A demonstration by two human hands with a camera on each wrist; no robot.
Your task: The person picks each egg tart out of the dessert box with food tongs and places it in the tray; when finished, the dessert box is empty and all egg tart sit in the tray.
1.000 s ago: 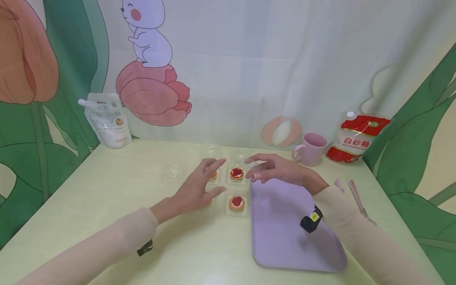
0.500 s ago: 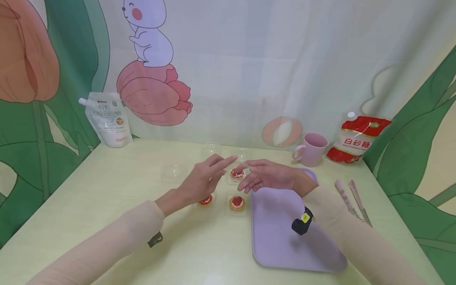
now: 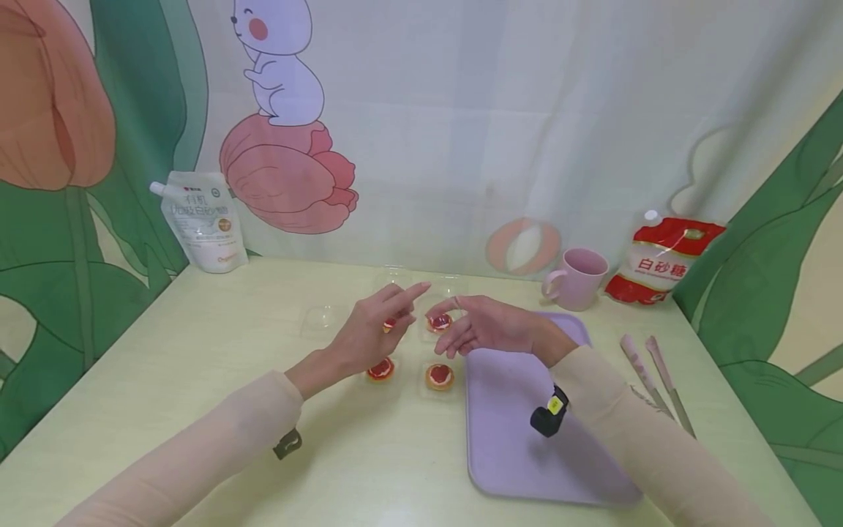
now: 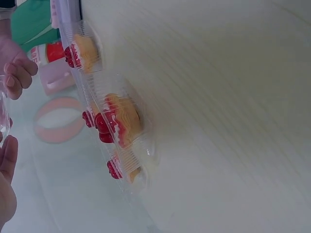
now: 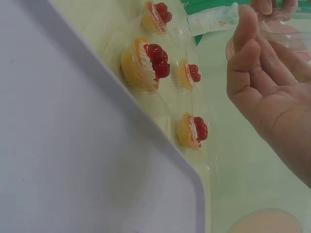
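Observation:
Both hands hold a clear plastic lid (image 5: 286,34) between them, raised above several small tarts. My left hand (image 3: 369,329) grips its left side, and my right hand (image 3: 494,326) has its fingers curled at the right side. In the left wrist view only an edge of the lid (image 4: 4,114) shows. Below, the tarts have white cream and glossy red topping: a front right tart (image 3: 439,376), a front left tart (image 3: 380,369), and back ones partly hidden by my fingers. Clear plastic packaging (image 4: 104,92) surrounds them.
A purple tray (image 3: 527,454) lies under my right forearm. Beyond it stand a pink mug (image 3: 577,279) and a red sugar bag (image 3: 661,260); two pink-handled utensils (image 3: 642,369) lie right. Clear containers (image 3: 323,319) sit at the back. A white pouch (image 3: 204,223) stands far left.
Both hands were spread wider a second ago; their fingers have closed in. My right hand has shifted left and turned, and the front left tart has come into sight below my left hand.

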